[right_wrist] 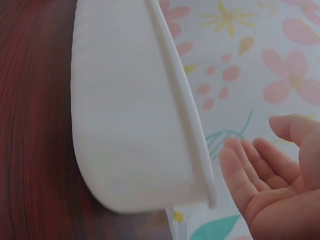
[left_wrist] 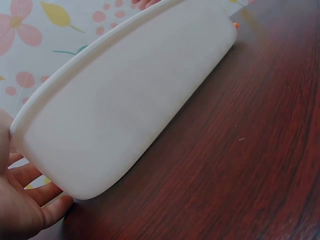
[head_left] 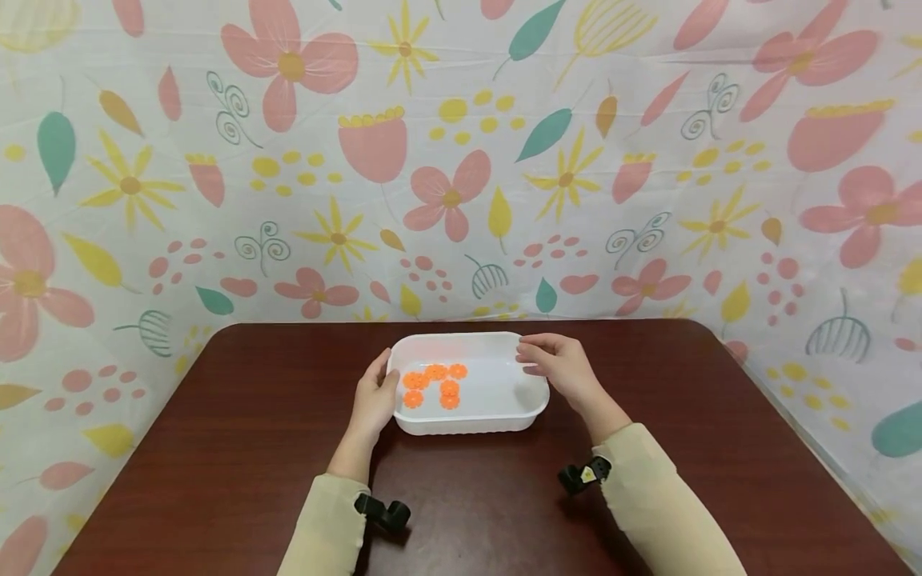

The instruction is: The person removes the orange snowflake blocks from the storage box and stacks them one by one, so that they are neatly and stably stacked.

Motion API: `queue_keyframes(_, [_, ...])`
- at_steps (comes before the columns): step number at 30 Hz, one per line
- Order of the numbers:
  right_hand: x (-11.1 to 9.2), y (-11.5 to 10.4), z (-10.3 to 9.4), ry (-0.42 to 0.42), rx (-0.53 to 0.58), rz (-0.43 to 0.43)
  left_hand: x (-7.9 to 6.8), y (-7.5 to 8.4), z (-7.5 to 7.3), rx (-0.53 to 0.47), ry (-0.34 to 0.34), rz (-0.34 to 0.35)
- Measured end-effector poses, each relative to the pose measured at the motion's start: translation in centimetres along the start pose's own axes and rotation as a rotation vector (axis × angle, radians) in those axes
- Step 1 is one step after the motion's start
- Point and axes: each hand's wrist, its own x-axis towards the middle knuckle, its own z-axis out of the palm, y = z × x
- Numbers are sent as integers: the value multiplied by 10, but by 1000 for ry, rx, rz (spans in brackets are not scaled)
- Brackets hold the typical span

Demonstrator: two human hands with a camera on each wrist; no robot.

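A white oblong plastic tub (head_left: 468, 427) sits near the table's far edge. Several orange flower-shaped slices (head_left: 414, 398) lie inside, mostly in its left half, with two of them overlapping (head_left: 450, 395). My left hand (head_left: 374, 400) grips the tub's left end, thumb at the rim and fingers along the outer wall. The left wrist view shows these fingers (left_wrist: 47, 195) spread low by the tub's corner. At the right end, my right hand (head_left: 562, 364) hovers by the rim, fingers loosely bent, holding nothing. A gap parts its fingertips (right_wrist: 231, 144) from the rim in the right wrist view.
The dark reddish-brown table (head_left: 238, 464) runs up to a floral-printed cloth (head_left: 461, 264) hanging behind it. Black wrist devices (head_left: 392, 516) sit at both cuffs. A small orange spot (left_wrist: 236, 25) shows past the tub's far lower corner.
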Motion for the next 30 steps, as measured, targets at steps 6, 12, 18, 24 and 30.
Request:
queue_keyframes(6, [5, -4, 21, -35, -49, -24, 0, -1, -2, -1, 4, -1])
queue_keyframes(12, [9, -2, 37, -60, -78, -7, 0, -1, 0, -4, 5, 10])
queue_keyframes(18, [12, 0, 52, -96, -86, -30, 0, 0, 0, -8, 10, 19])
queue_keyframes(24, [12, 1, 61, -138, -82, -55, -1, -1, -1, -8, 13, 11])
queue_keyframes(30, [14, 3, 67, -132, -109, -66, -1, 0, 1, -10, 9, 14])
